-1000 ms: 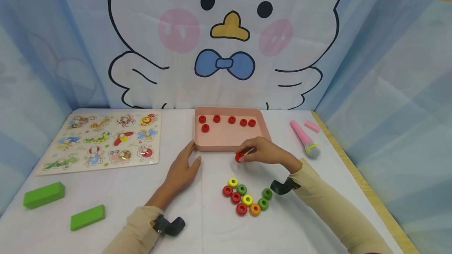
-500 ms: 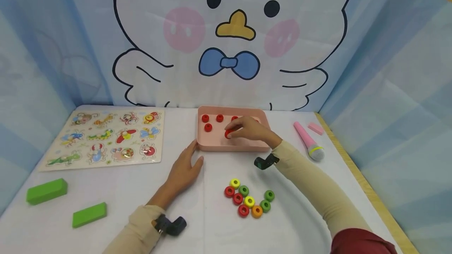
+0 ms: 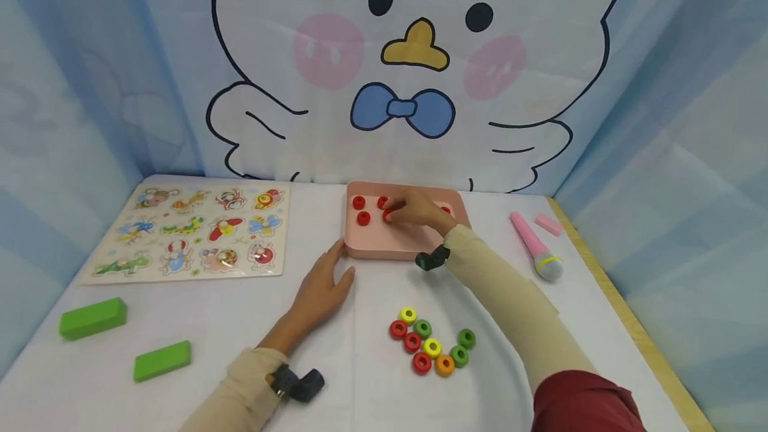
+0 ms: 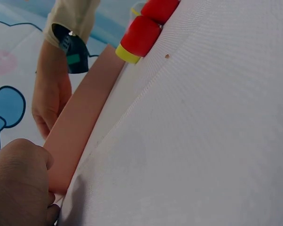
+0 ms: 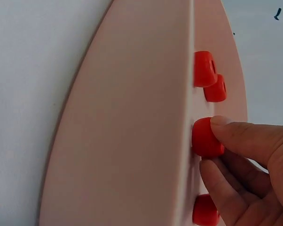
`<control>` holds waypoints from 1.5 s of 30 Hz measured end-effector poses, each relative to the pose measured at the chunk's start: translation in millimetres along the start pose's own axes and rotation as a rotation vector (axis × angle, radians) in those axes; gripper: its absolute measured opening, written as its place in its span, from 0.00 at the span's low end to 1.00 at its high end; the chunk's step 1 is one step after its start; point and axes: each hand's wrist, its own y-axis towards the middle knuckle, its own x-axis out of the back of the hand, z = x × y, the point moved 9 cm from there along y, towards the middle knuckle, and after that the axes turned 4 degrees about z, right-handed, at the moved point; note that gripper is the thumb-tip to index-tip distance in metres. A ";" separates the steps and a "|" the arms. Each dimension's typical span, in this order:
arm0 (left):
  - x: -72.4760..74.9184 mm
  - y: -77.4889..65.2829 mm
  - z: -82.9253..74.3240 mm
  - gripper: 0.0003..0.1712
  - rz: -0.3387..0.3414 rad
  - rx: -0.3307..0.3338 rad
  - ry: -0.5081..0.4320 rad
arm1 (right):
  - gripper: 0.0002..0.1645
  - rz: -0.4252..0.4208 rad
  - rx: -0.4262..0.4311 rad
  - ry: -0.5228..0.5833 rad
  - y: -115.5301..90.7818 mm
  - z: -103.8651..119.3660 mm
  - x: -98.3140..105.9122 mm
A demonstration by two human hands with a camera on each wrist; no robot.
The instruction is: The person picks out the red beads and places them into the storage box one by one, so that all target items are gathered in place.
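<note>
My right hand (image 3: pixel 414 209) is over the pink tray (image 3: pixel 390 254), pinching a red bead (image 5: pixel 206 137) between thumb and fingers. In the right wrist view this bead sits just inside the tray's wall, level with the other red beads (image 5: pixel 205 69). Two of the tray's beads show at its left side in the head view, and the hand covers part of the rest. My left hand (image 3: pixel 321 292) lies at the tray's front left corner, fingers extended and fingertips at the wall; the left wrist view shows it close against the tray's side.
In front of the tray lies a cluster of red, yellow, green and orange beads (image 3: pixel 432 348). An insect puzzle board (image 3: pixel 198 235) is at back left, with two green blocks (image 3: pixel 93 319) nearer. At right are a pink toy microphone (image 3: pixel 531 239) and a small pink block (image 3: pixel 549 224).
My right hand has carried the red bead from before the tray's front edge over into it, moving away and to the left. My left hand stays at the tray's corner. The head view has shifted slightly.
</note>
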 end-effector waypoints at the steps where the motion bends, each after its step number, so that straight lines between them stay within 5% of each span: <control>1: 0.0 0.0 -1.6 0.39 -0.001 -0.010 0.002 | 0.18 -0.002 -0.004 0.004 0.2 -0.7 0.1; 13: 1.7 -2.5 -6.0 0.38 0.008 -0.002 0.000 | 0.21 -0.005 0.011 0.022 -2.3 -0.4 0.4; 20: -0.7 -3.4 -4.3 0.38 0.012 0.001 0.012 | 0.23 -0.021 0.014 0.051 -20.2 -7.7 6.1; 29: -1.0 -4.6 -5.6 0.38 0.015 0.000 0.014 | 0.20 -0.011 0.206 0.007 -71.6 13.5 3.1; 45: -1.8 -0.5 -4.2 0.38 0.021 -0.005 0.021 | 0.16 0.282 0.392 0.188 -187.2 28.9 -69.5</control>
